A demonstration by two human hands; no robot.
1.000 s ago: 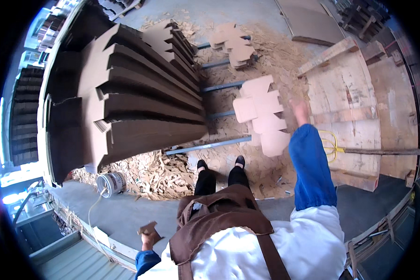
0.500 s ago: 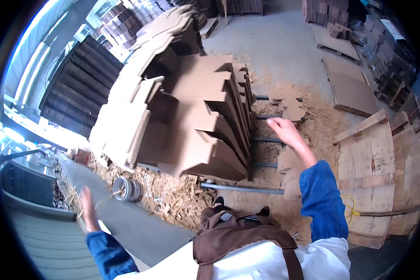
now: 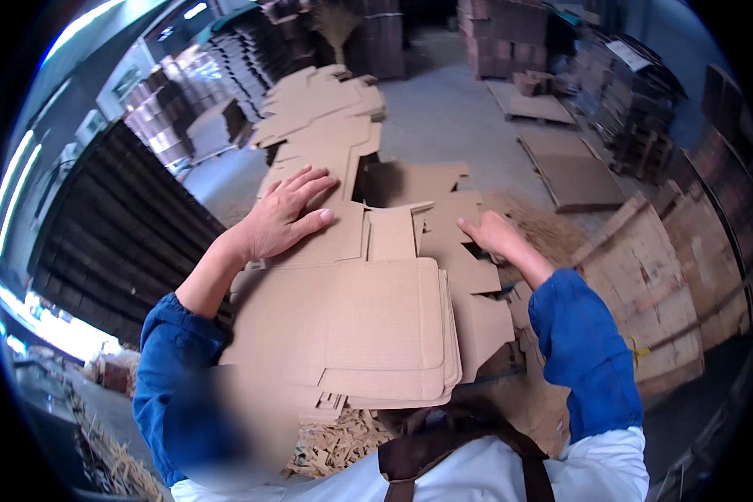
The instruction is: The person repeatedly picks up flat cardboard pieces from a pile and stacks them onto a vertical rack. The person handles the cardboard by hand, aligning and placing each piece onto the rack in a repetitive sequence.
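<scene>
My left hand (image 3: 291, 213) lies palm down with spread fingers on flat brown die-cut cardboard sheets (image 3: 335, 176), holding nothing. Closer to my body is a small stack of cardboard blanks with rounded corners (image 3: 385, 314), uneven at its right edge. At the right, my right hand (image 3: 495, 234) is closed, its fingers bent in over the notched cardboard (image 3: 485, 322) that slopes down that side. Whatever its fingers hold, if anything, is hidden. A pale blurred shape (image 3: 255, 418) covers part of the left sleeve.
Beyond, the row of cardboard sheets (image 3: 318, 96) runs away from me. Dark stacked sheets (image 3: 117, 226) stand at the left. Wooden pallet boards (image 3: 644, 293) lean at the right, with a flat board on a pallet (image 3: 569, 171) farther back. Cardboard scraps (image 3: 339, 439) litter the floor.
The view has swung closer over the cardboard. My left hand has gone from the air at lower left onto the sheets. My right hand is now at the cardboard's right side.
</scene>
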